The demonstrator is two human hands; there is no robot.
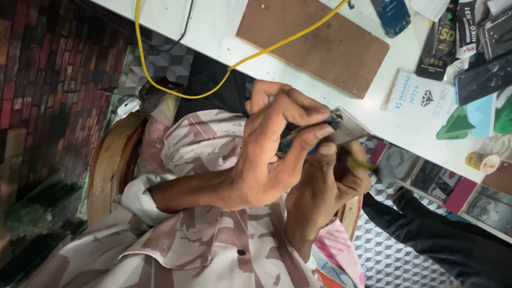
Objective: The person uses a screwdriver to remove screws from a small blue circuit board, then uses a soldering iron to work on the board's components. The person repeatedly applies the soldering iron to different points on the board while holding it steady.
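Both hands are closed around a small phone circuit board (pixel 341 125), held over the lap just off the white surface (pixel 224 26). The left hand (pixel 272 154) pinches its near edge; the right hand (pixel 325 184) grips from below with a thin tool (pixel 362 164). A brown board (pixel 320 45) and a yellow cable (pixel 176 90) lie beyond.

Matt brown wooden board (pixel 320 45) on smooth white tabletop (pixel 213 32)
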